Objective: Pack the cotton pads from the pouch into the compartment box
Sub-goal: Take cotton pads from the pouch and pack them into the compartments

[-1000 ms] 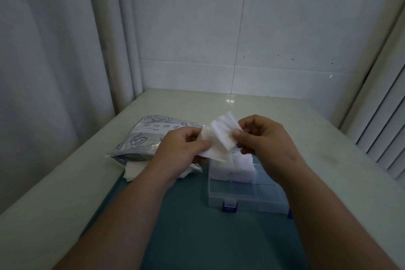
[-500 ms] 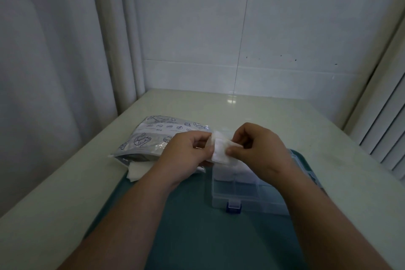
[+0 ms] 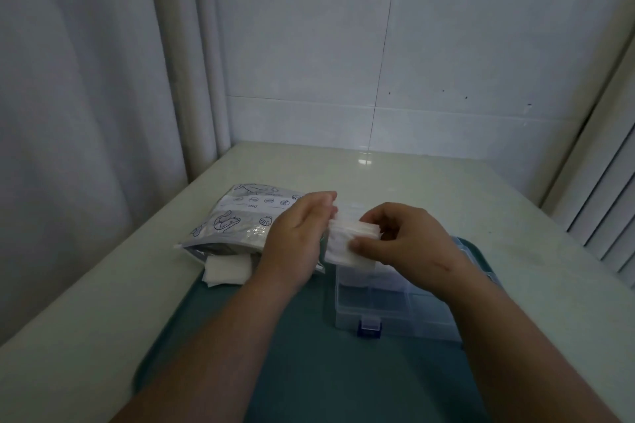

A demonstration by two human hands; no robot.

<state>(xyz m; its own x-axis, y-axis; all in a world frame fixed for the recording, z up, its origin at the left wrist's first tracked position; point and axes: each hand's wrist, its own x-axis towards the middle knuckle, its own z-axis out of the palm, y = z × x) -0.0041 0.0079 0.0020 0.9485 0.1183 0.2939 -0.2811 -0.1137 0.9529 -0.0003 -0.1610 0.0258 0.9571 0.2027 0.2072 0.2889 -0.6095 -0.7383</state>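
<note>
A folded white cotton pad (image 3: 348,244) hangs just above the far left corner of the clear compartment box (image 3: 395,306). My right hand (image 3: 409,244) pinches the pad between thumb and fingers. My left hand (image 3: 297,240) touches its left end with fairly straight fingers. The grey printed pouch (image 3: 240,223) lies to the left on the table, partly behind my left hand. Loose white pads (image 3: 226,269) stick out from under the pouch's near edge. The box's far compartments are hidden by my hands.
The box with its blue latch (image 3: 369,330) sits on a dark green tray (image 3: 309,371) on a pale table (image 3: 446,189). A curtain hangs at the left, a tiled wall stands behind, and blinds are at the right.
The pad, held open and raised a second ago, is now folded and lower, just over the box. My left hand's fingers have straightened against its end.
</note>
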